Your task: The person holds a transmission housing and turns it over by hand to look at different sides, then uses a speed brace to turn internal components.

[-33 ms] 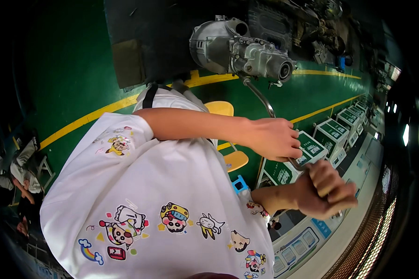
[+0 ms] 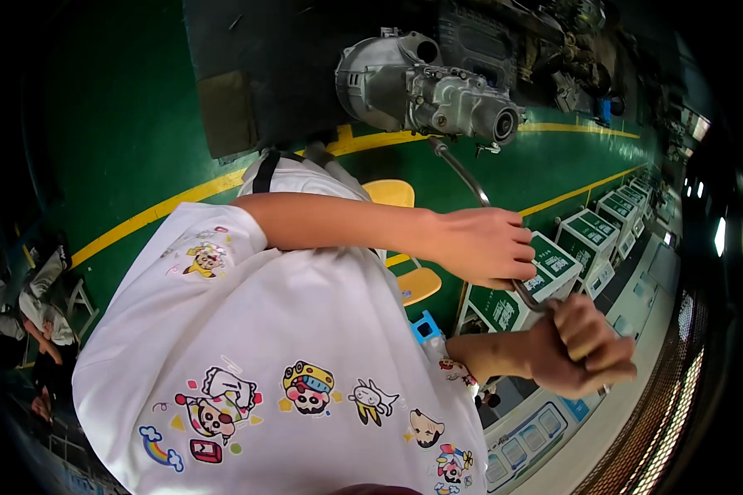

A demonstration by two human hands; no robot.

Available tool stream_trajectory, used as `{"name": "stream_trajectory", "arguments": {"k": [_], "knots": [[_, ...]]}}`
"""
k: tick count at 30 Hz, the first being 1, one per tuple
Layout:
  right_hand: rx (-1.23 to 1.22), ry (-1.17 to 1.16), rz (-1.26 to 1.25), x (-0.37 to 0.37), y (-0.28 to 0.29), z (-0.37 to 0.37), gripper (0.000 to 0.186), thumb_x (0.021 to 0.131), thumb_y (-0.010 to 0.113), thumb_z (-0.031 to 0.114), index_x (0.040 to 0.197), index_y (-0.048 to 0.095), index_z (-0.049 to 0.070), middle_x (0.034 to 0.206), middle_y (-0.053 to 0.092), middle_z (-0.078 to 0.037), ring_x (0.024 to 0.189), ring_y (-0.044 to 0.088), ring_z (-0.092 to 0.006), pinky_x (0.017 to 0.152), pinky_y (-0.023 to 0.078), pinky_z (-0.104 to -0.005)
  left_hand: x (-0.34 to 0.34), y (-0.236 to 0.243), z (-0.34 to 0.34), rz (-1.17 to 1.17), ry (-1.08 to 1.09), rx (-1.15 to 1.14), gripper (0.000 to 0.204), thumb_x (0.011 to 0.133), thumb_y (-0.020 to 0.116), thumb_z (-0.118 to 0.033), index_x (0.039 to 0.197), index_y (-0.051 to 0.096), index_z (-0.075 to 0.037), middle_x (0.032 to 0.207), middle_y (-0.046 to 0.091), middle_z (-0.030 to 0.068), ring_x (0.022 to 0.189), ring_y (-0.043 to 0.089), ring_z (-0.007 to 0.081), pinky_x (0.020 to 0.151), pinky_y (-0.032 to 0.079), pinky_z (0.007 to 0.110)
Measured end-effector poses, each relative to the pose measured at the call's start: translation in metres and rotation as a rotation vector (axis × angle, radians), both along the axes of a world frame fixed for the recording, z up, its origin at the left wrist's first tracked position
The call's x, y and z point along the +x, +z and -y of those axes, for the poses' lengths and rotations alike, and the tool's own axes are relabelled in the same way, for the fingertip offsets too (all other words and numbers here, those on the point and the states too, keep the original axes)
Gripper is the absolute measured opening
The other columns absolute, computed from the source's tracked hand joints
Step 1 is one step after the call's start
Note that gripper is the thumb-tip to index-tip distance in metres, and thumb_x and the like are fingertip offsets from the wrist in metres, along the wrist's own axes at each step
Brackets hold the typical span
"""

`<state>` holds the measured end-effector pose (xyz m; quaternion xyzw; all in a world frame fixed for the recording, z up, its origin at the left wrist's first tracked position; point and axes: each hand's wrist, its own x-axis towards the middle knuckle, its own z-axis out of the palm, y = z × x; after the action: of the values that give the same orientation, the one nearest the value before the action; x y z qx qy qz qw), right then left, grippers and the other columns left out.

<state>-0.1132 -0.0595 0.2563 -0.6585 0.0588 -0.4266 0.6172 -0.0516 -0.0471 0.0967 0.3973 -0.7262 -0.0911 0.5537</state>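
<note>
A long bent metal bar, shaped like a speed brace [image 2: 464,172], runs from the gearbox down to my hands. Its thicker socket-like end lies at the lower edge of the silvery gearbox [image 2: 437,95]; whether it sits on a bolt I cannot tell. Reaching across from the left, my left hand [image 2: 489,247] is closed round the bar's middle. Beyond it the bar bends, and my right hand [image 2: 584,346] is wrapped around the far end, lower and to the right. Most of that end is hidden by the fingers.
The gearbox stands on a dark bench [image 2: 281,49] with other metal parts [image 2: 565,54] behind. A yellow stool [image 2: 417,285] is below my left forearm. Green-and-white boxes [image 2: 590,231] line the right side. Seated people [image 2: 45,309] are at far left.
My right hand has shifted slightly downward, showing more of the bar's bend between the hands. My left hand keeps its grip in nearly the same place.
</note>
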Motion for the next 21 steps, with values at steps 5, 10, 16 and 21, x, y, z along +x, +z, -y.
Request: {"name": "stream_trajectory", "arguments": {"k": [5, 10, 16, 21], "knots": [[-0.049, -0.121, 0.064, -0.03, 0.017, 0.012, 0.046, 0.104, 0.025, 0.038, 0.064, 0.028, 0.017, 0.045, 0.019, 0.005, 0.041, 0.011, -0.0074, 0.041, 0.014, -0.0256, 0.054, -0.061, -0.016, -0.271, 0.398, -0.106, 0.038, 0.078, 0.065, -0.017, 0.114, 0.059, -0.009, 0.117, 0.057, 0.0102, 0.112, 0.053, 0.0289, 0.095, 0.043, 0.041], [0.004, -0.277, -0.04, -0.025, -0.001, 0.03, 0.046, 0.104, 0.031, 0.039, 0.064, 0.025, 0.017, 0.047, 0.017, 0.003, 0.044, 0.009, -0.0088, 0.042, 0.011, -0.0284, 0.1, -0.151, 0.007, -0.449, 0.805, 0.275, 0.057, 0.085, 0.062, -0.033, 0.133, 0.045, -0.005, 0.134, 0.044, 0.0173, 0.126, 0.042, 0.0354, 0.105, 0.034, 0.044], [0.072, -0.231, -0.039, -0.025, -0.006, 0.04, 0.046, 0.104, 0.033, 0.039, 0.064, 0.024, 0.016, 0.047, 0.015, 0.003, 0.044, 0.007, -0.009, 0.042, 0.01, -0.0278, 0.097, -0.165, 0.014, -0.37, 0.658, 0.445, 0.096, 0.079, 0.064, -0.058, 0.147, 0.023, -0.003, 0.15, 0.025, 0.022, 0.139, 0.025, 0.0369, 0.112, 0.026, 0.045], [0.033, -0.325, -0.063, -0.018, -0.009, 0.039, 0.046, 0.103, 0.035, 0.037, 0.064, 0.024, 0.017, 0.048, 0.015, 0.003, 0.044, 0.007, -0.0088, 0.042, 0.01, -0.0271, 0.094, -0.164, 0.015, -0.438, 0.649, 0.504, 0.103, 0.073, 0.069, -0.055, 0.148, 0.021, -0.004, 0.15, 0.024, 0.0212, 0.139, 0.025, 0.0371, 0.112, 0.027, 0.045]]}}
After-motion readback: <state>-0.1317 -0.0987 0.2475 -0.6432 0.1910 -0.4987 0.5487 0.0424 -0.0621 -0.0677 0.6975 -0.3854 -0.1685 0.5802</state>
